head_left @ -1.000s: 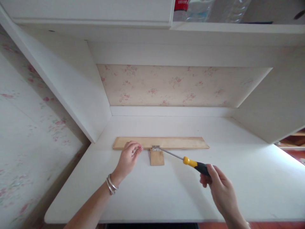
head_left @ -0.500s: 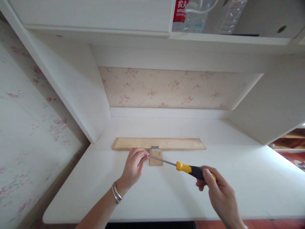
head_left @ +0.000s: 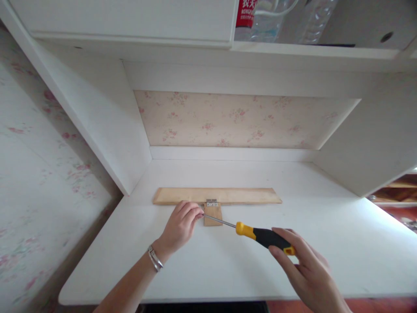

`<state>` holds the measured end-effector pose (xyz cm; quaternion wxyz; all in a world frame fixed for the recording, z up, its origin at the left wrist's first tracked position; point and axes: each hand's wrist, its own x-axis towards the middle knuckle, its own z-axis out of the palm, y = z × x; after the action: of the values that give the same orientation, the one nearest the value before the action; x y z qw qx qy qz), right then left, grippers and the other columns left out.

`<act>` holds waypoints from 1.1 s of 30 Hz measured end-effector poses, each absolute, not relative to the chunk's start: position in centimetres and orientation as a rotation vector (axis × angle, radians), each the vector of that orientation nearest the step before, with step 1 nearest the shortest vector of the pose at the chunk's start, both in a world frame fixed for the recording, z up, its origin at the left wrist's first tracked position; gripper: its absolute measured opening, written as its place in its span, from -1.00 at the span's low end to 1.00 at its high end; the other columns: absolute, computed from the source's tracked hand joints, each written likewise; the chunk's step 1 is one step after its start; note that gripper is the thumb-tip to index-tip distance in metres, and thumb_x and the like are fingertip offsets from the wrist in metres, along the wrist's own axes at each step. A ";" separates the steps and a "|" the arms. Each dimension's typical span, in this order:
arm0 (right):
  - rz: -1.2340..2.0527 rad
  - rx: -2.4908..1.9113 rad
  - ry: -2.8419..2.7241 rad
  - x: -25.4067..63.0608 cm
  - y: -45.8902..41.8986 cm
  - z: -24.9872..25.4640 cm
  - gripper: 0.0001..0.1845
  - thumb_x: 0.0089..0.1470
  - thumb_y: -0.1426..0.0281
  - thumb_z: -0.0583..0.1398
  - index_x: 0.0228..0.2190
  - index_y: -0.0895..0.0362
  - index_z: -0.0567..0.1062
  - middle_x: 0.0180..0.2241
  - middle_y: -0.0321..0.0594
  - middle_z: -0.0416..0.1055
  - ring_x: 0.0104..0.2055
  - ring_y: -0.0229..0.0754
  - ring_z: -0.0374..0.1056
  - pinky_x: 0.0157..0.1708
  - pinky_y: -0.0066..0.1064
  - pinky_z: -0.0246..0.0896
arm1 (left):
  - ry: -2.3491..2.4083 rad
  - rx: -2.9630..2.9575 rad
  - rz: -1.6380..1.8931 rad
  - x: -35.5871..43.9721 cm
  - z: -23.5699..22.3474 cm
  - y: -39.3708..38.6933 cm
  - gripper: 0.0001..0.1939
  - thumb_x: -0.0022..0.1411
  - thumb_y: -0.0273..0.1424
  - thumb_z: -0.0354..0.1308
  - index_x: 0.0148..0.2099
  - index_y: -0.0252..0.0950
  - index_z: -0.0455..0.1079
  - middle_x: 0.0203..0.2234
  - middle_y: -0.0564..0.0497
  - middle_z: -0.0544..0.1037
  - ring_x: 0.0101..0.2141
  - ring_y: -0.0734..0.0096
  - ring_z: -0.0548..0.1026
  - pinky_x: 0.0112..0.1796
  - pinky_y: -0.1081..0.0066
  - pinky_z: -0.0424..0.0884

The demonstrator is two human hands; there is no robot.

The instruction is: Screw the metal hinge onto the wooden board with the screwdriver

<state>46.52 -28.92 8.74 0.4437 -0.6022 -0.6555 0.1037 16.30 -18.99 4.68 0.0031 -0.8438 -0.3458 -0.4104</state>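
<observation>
My right hand (head_left: 302,256) is closed around the black and yellow handle of a screwdriver (head_left: 260,237). Its thin metal shaft points left, and the tip ends at the pinched fingertips of my left hand (head_left: 184,221). Whatever those fingertips hold at the tip, perhaps only the tip itself, is too small to make out. Behind them a long wooden board (head_left: 241,195) lies across the desk. A metal hinge (head_left: 211,202) joins its front edge to a small wooden block (head_left: 213,217), partly crossed by the shaft.
The white desk (head_left: 130,261) has a white side panel (head_left: 94,104) at left and another (head_left: 368,143) at right. Overhead is a white cabinet (head_left: 137,21), with plastic bottles (head_left: 267,21) on its open shelf.
My right hand has shifted its grip on the screwdriver handle, now holding it from behind with the fingers over the top. The handle has moved slightly left. My left hand has turned a little.
</observation>
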 end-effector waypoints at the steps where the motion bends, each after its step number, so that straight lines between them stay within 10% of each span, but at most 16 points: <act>1: 0.258 -1.461 -1.632 46.2 -29.1 9.1 -0.63 0.10 0.08 0.22 -0.16 0.05 0.54 -0.18 -0.13 0.48 -0.36 -0.24 0.41 -0.65 -0.60 0.26 | -1.077 -2.653 -1.254 16.2 4.6 -19.0 -0.88 0.31 -0.56 0.11 -0.13 -0.29 0.31 -0.26 -0.01 0.46 -0.21 0.38 0.36 -0.15 0.32 0.35; 11: 0.415 -1.552 -1.644 45.1 -28.9 8.0 -0.55 0.08 0.05 0.23 -0.10 0.08 0.42 -0.37 -0.18 0.50 -0.57 -0.29 0.34 -0.62 -0.55 0.27 | -1.091 -2.702 -1.198 16.0 3.3 -18.7 -0.92 0.35 -0.51 0.06 -0.13 -0.28 0.35 -0.26 -0.04 0.48 -0.22 0.36 0.40 -0.16 0.28 0.37; 20: 0.404 -1.483 -1.512 44.9 -21.8 11.5 -0.44 0.12 0.03 0.20 0.01 0.13 0.33 -0.27 -0.08 0.49 -0.31 -0.13 0.48 -0.46 -0.46 0.32 | -1.401 -2.541 -1.320 15.4 0.9 -15.5 -0.78 0.40 -0.37 0.02 0.04 -0.26 0.35 -0.12 -0.10 0.45 -0.05 0.28 0.39 0.00 0.20 0.37; 33: 0.211 -1.523 -2.003 41.4 -13.5 16.0 -0.68 0.18 0.15 0.12 -0.13 0.08 0.33 -0.49 -0.33 0.44 -0.45 -0.23 0.42 -0.41 -0.48 0.17 | -1.526 -2.473 -0.811 11.4 -2.0 -12.5 -0.50 0.21 -0.27 0.26 0.17 -0.26 0.34 0.16 -0.11 0.37 0.19 0.06 0.25 0.21 0.01 0.09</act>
<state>41.36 -13.53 15.99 0.3032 -0.5748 -0.7559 0.0797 11.43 -12.48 -2.01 0.0624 -0.8180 -0.5049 -0.2684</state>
